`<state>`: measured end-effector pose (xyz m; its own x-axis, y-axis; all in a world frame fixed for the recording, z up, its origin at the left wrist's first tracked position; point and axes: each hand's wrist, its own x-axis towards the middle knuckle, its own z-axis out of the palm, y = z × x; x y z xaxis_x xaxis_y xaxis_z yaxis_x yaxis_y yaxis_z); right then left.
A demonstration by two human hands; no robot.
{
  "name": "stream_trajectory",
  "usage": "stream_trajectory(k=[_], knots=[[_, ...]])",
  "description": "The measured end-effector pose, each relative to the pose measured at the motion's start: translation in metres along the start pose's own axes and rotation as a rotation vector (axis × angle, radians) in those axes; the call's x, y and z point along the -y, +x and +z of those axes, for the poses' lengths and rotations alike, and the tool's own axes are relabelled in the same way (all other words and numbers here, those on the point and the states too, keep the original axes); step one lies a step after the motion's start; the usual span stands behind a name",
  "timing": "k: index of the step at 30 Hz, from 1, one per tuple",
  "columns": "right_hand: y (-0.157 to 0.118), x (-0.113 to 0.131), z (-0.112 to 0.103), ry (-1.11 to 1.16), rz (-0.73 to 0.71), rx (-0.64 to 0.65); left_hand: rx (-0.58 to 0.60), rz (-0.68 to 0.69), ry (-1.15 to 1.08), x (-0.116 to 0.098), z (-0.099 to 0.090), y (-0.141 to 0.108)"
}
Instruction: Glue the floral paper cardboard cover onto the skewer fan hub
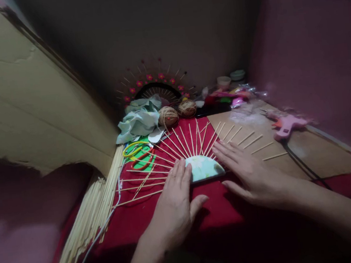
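Note:
A half-round piece covered in pale blue-green patterned material [203, 168] lies on the red cloth, with thin wooden sticks [179, 143] fanning out from its curved edge. My left hand [177, 202] rests flat at its left side, fingertips touching the edge and lying over the bases of some sticks. On the other side my right hand [249, 174] lies with fingers stretched over the sticks there, thumb held apart near the straight front edge. Both hands are open and neither grips anything. Some stick bases are hidden beneath the fingers.
Yellow- and red-handled scissors [138, 154] lie left on a green sheet. Long loose sticks [90, 215] line the left edge, beside a white cable [118, 187]. A pink glue gun [288, 126] sits right on brown board [316, 154]. Twine balls [168, 116] and crumpled cloth [139, 120] stand behind.

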<state>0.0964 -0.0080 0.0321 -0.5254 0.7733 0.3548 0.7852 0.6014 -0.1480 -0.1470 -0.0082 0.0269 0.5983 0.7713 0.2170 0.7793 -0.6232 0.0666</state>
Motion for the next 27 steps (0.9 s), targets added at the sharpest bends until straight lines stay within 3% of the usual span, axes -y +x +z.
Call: stream_trajectory(k=[2, 6, 9, 15, 21, 27], knots=[[0.005, 0.0, -0.002, 0.013, -0.003, 0.019, 0.023, -0.015, -0.005, -0.002, 0.0, 0.0], [0.025, 0.012, -0.001, 0.036, -0.044, 0.2, 0.023, -0.054, 0.071, -0.003, 0.002, 0.001], [0.042, 0.017, 0.002, 0.025, -0.072, 0.268, -0.066, -0.091, 0.116, 0.007, 0.003, -0.003], [0.069, 0.023, 0.009, 0.082, -0.116, 0.259, -0.254, -0.195, 0.057, 0.035, 0.002, -0.012], [0.11, 0.039, 0.029, 0.042, -0.211, 0.298, -0.56, -0.411, -0.204, 0.036, -0.007, -0.013], [0.128, 0.039, 0.052, 0.013, -0.213, 0.304, -0.605, -0.542, -0.346, 0.035, 0.003, -0.02]])
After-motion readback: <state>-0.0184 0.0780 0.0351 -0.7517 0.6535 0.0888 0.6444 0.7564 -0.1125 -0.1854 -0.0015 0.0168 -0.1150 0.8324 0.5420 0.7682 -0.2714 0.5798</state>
